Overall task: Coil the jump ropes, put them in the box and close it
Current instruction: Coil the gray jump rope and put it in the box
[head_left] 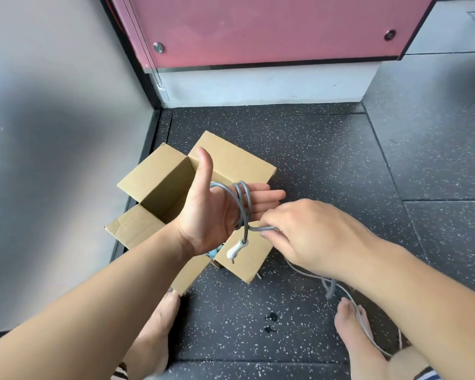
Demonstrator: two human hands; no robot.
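A grey jump rope [242, 204] is looped a few times around my left hand [217, 209], which is held flat, palm up, thumb raised, above the box. A white handle [236, 249] dangles from the loops below that palm. My right hand [299, 229] pinches the rope just right of the loops. The rest of the rope [332, 286] trails down to the floor and across my right foot. The cardboard box [159, 193] stands on the floor with its flaps open; something light blue [213, 253] shows inside it under my left wrist.
The box stands on black speckled rubber flooring [327, 165], close to a grey wall [52, 119] on the left. A pink panel [258, 28] over a white base lies ahead. My bare feet [154, 333] are planted near the bottom edge.
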